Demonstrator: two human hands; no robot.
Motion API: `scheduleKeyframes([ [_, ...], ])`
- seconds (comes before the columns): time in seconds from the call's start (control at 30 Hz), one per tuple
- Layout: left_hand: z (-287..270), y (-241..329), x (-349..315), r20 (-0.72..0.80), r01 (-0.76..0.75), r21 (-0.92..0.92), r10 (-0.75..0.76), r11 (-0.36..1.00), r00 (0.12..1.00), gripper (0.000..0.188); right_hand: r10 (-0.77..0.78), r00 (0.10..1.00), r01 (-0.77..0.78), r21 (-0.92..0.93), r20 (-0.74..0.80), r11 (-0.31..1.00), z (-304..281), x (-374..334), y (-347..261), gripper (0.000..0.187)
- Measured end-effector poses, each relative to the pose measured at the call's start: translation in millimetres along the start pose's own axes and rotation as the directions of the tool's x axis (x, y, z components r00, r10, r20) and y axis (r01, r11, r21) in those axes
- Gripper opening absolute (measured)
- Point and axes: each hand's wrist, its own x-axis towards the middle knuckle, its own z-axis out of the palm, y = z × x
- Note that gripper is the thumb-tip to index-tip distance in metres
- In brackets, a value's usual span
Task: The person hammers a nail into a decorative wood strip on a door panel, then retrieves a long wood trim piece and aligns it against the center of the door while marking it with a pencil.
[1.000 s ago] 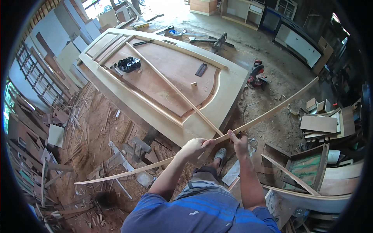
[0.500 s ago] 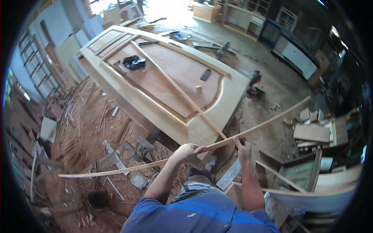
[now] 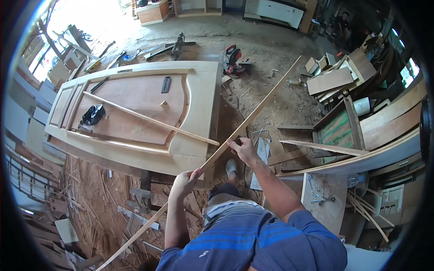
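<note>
A long, thin wooden strip [image 3: 258,109] runs slantwise across in front of me, from lower left to upper right. My left hand [image 3: 182,184] is closed around it near its middle, and my right hand [image 3: 242,149] pinches it a little farther along. Beyond the strip lies a pale wooden door panel [image 3: 193,122] with a curved, moulded recess. A second wooden strip [image 3: 149,117] rests diagonally on the panel, its near end close to the strip I hold. Inside the recess are a black plastic bag [image 3: 93,114], a dark flat block [image 3: 166,85] and a small wood piece [image 3: 163,103].
A red and black power saw [image 3: 233,62] stands on the floor past the panel. To the right are stacked boards [image 3: 332,80], a wooden frame [image 3: 348,118] and a box top [image 3: 318,212] with small metal tools. Wood scraps litter the floor at left. A person [image 3: 342,26] is at the far right.
My view has swung to the right, so the door panel appears farther left. The held strip now slopes more steeply, its far end raised in the picture. Both hands still grip it.
</note>
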Motion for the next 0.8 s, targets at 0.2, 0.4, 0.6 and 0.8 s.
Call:
scheduleKeyframes([
  [0.2,22,20,41,0.012,0.048,0.122,-0.049,0.991,0.999,0.062,0.019,1.000,-0.019,-0.031,-0.008,0.999,-31,36,2,0.043],
  [0.4,30,76,98,-0.022,0.110,0.113,-0.108,0.988,0.994,0.062,0.047,0.997,-0.030,-0.261,0.060,0.965,-66,122,-9,0.044],
  [0.6,30,137,181,-0.061,0.095,0.147,-0.087,0.985,0.994,0.062,0.060,0.994,-0.033,-0.281,0.088,0.959,-108,220,-41,0.044],
  [0.8,23,186,254,-0.058,0.126,0.164,-0.118,0.978,0.991,0.063,0.033,0.996,-0.014,-0.212,0.086,0.977,-143,298,-47,0.039],
])
